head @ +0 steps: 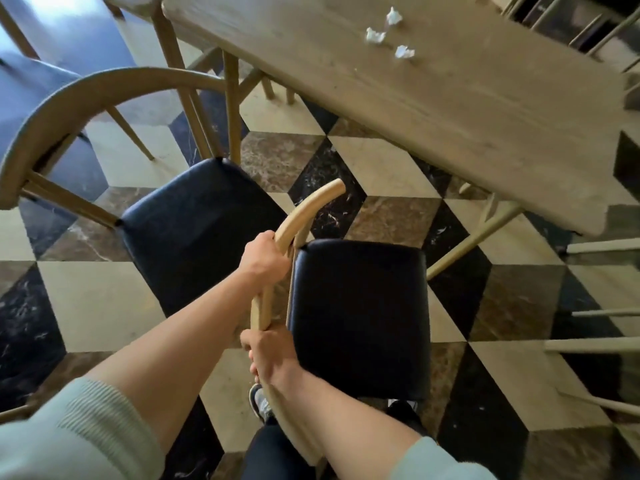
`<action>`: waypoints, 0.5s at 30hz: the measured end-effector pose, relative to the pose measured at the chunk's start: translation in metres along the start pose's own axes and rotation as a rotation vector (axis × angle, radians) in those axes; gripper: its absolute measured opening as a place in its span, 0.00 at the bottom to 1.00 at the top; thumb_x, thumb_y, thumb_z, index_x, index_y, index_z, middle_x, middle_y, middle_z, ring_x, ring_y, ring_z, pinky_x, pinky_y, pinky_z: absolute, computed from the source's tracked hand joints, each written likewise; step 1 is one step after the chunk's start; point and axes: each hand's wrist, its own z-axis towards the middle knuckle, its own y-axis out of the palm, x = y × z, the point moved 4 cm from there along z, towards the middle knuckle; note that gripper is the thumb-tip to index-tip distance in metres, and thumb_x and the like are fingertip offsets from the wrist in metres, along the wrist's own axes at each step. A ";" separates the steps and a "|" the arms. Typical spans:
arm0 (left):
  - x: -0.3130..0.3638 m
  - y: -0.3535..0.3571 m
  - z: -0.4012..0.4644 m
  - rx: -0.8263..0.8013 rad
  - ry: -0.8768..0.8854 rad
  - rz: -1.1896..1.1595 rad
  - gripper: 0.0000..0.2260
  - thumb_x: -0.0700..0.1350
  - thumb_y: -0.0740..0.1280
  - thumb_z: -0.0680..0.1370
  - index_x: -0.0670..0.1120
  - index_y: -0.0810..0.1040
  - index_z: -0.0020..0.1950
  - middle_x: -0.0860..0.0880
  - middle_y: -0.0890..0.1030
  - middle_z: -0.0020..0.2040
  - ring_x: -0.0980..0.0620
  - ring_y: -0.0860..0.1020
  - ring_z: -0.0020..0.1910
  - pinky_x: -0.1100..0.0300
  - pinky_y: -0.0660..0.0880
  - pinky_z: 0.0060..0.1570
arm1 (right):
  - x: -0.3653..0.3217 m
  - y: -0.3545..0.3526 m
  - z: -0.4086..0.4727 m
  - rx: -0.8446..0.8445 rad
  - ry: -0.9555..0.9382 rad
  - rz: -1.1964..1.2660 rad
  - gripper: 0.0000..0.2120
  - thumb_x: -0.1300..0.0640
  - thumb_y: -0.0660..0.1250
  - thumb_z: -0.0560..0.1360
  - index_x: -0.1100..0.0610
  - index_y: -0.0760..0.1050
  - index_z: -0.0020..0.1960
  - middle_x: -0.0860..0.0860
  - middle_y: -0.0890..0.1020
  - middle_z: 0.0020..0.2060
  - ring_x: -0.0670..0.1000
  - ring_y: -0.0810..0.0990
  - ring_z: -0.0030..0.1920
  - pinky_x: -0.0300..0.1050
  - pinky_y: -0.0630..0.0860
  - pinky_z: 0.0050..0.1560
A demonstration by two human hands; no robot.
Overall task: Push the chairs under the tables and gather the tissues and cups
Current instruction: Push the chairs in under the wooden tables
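Because both hands are wrapped round the curved wooden backrest (294, 223) of the nearer chair (360, 317), the person has the leverage to steer it; the left hand (263, 259) clamps the rail higher up, the right hand (270, 355) lower, a little apart, which should keep the seat from swivelling as it goes; the chair stands clear of the table (433, 98), its seat facing the edge, so the push is not yet done; a second chair (194, 216) waits just beside it, also out; three crumpled tissues (375, 35) lie well apart on the tabletop, left for later I judge; no cups show, though the far edge is blurred
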 end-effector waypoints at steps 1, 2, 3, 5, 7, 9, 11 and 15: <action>0.005 0.004 -0.001 0.018 -0.023 -0.028 0.12 0.36 0.70 0.74 0.46 0.74 0.54 0.46 0.78 0.44 0.49 0.79 0.40 0.56 0.77 0.35 | 0.000 -0.013 0.000 -0.001 0.008 -0.018 0.09 0.59 0.64 0.61 0.51 0.65 0.27 0.47 0.67 0.21 0.48 0.64 0.21 0.44 0.62 0.25; 0.008 0.010 -0.002 0.037 -0.050 -0.057 0.12 0.35 0.69 0.74 0.46 0.74 0.54 0.46 0.78 0.44 0.49 0.79 0.40 0.55 0.78 0.36 | 0.002 -0.025 0.001 0.003 0.019 -0.020 0.10 0.60 0.64 0.60 0.52 0.65 0.25 0.47 0.66 0.20 0.49 0.63 0.21 0.43 0.60 0.25; 0.012 0.018 -0.004 0.058 -0.084 -0.086 0.13 0.36 0.69 0.74 0.46 0.74 0.55 0.45 0.79 0.45 0.48 0.79 0.41 0.53 0.80 0.39 | 0.002 -0.042 0.003 0.008 0.025 -0.050 0.10 0.61 0.64 0.59 0.53 0.66 0.24 0.47 0.65 0.20 0.49 0.62 0.21 0.43 0.59 0.25; 0.022 0.036 -0.004 0.113 -0.149 -0.155 0.12 0.37 0.69 0.74 0.46 0.74 0.55 0.45 0.79 0.45 0.47 0.80 0.43 0.51 0.80 0.40 | 0.002 -0.079 0.009 -0.020 0.006 -0.163 0.08 0.59 0.65 0.59 0.52 0.68 0.25 0.45 0.67 0.20 0.49 0.64 0.21 0.44 0.62 0.25; 0.034 0.056 -0.003 0.185 -0.219 -0.229 0.11 0.37 0.69 0.75 0.45 0.74 0.55 0.45 0.79 0.44 0.48 0.79 0.40 0.55 0.76 0.35 | -0.001 -0.119 0.016 -0.081 -0.011 -0.309 0.05 0.56 0.66 0.62 0.50 0.70 0.29 0.45 0.70 0.22 0.49 0.68 0.22 0.44 0.66 0.26; 0.040 0.071 -0.003 0.251 -0.298 -0.293 0.11 0.37 0.70 0.75 0.44 0.74 0.56 0.44 0.78 0.44 0.49 0.78 0.39 0.55 0.74 0.33 | -0.006 -0.152 0.021 -0.146 -0.031 -0.476 0.04 0.51 0.67 0.64 0.49 0.72 0.33 0.46 0.75 0.28 0.49 0.72 0.27 0.44 0.71 0.30; 0.052 0.093 -0.004 0.319 -0.392 -0.340 0.14 0.38 0.71 0.74 0.43 0.75 0.59 0.43 0.79 0.46 0.44 0.80 0.44 0.50 0.80 0.40 | -0.013 -0.194 0.025 -0.197 -0.029 -0.656 0.08 0.45 0.68 0.64 0.49 0.75 0.38 0.48 0.80 0.35 0.52 0.79 0.34 0.47 0.77 0.37; 0.077 0.124 0.001 0.437 -0.530 -0.479 0.19 0.38 0.71 0.75 0.42 0.74 0.65 0.41 0.79 0.50 0.43 0.80 0.44 0.48 0.79 0.40 | -0.049 -0.262 0.033 -0.279 -0.075 -0.911 0.19 0.41 0.68 0.66 0.51 0.79 0.51 0.53 0.84 0.47 0.56 0.84 0.46 0.51 0.80 0.47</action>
